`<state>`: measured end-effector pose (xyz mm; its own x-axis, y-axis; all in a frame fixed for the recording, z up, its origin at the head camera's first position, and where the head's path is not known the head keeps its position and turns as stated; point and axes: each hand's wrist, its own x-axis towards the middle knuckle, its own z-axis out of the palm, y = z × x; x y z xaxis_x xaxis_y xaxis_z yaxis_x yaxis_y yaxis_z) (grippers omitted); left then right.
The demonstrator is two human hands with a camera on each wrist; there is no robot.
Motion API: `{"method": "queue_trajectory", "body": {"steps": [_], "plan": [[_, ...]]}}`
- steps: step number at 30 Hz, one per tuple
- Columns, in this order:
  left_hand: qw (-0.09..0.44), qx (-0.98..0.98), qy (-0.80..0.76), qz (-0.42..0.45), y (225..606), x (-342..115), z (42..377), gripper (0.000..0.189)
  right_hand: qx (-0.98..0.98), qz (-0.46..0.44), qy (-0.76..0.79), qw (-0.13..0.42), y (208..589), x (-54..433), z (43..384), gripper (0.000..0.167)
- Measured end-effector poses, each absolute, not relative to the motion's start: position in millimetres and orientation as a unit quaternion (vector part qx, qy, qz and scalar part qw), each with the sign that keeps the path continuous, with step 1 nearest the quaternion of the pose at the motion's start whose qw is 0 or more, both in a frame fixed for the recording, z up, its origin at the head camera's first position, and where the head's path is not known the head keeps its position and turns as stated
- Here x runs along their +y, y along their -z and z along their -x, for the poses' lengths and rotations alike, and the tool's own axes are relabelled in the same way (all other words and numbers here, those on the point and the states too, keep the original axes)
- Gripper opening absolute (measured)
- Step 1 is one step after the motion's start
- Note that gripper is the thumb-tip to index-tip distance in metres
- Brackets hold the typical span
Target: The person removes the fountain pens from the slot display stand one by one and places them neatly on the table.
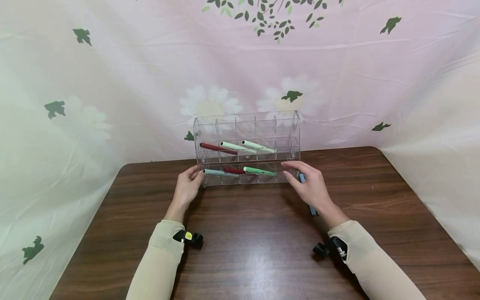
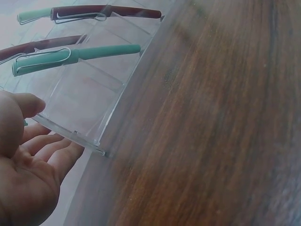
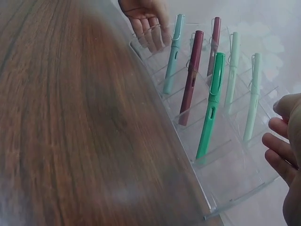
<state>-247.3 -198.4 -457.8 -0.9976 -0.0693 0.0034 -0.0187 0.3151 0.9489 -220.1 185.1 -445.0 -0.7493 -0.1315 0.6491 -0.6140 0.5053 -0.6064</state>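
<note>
In the head view, saw a clear rack point(image 1: 245, 162) standing on the table point(image 1: 243, 233), with six pens point(image 1: 258, 171) in two rows, three to each. Found the left hand point(image 1: 187, 185) at the rack's left end, fingers and thumb bent round its side. Found the right hand point(image 1: 311, 183) near the right end, fingers and thumb well parted, gripping nothing, partly covering a blue item point(image 1: 313, 209) on the table. In the left wrist view, saw the rack's edge between thumb and fingers. In the right wrist view, saw the right fingers loosely bent beside the rack; could not tell whether touching.
</note>
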Motion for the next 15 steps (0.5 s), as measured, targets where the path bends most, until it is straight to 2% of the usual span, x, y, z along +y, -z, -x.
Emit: {"method": "queue_trajectory", "body": {"steps": [15], "plan": [[0.018, -0.804, 0.593, -0.028, 459, -199, 247, 0.047, -0.833, -0.219, -0.451, 0.234, 442, 163, 225, 0.035]]}}
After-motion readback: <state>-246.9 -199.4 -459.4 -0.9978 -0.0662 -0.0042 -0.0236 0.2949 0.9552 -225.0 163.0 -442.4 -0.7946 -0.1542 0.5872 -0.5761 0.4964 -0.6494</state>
